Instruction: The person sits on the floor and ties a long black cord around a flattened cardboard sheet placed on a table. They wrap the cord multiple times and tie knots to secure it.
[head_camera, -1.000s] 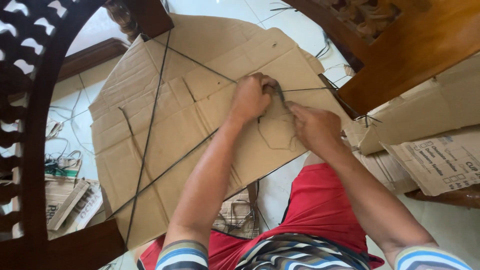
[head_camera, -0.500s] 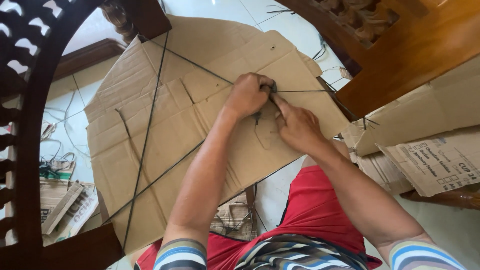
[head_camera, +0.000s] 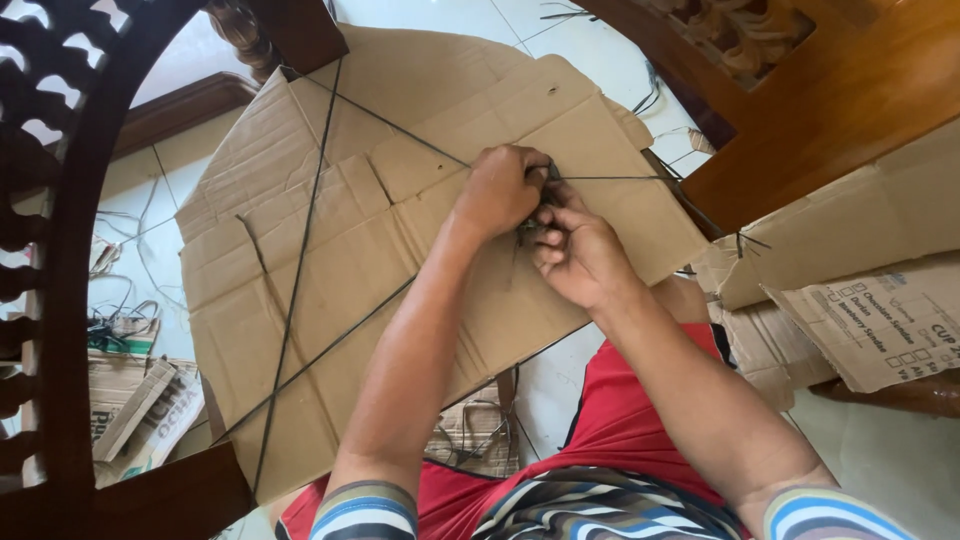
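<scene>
A flattened brown cardboard sheet (head_camera: 330, 260) lies across my lap and the floor. Thin dark sticks (head_camera: 300, 260) cross it in a star-like frame. My left hand (head_camera: 497, 190) is closed over the point where sticks meet near the sheet's right side. My right hand (head_camera: 578, 250) presses against it from below, fingers pinched on the same stick joint (head_camera: 545, 185). What is between the fingertips is hidden by the fingers.
Dark carved wooden chair (head_camera: 60, 250) at left, a wooden furniture piece (head_camera: 830, 110) at upper right. Folded printed cardboard boxes (head_camera: 870, 300) lie at right, more cardboard scraps (head_camera: 140, 400) and wires at lower left. White tiled floor beneath.
My right hand has moved up and left, closing in against my left hand at the stick joint. The left hand has stayed in place.
</scene>
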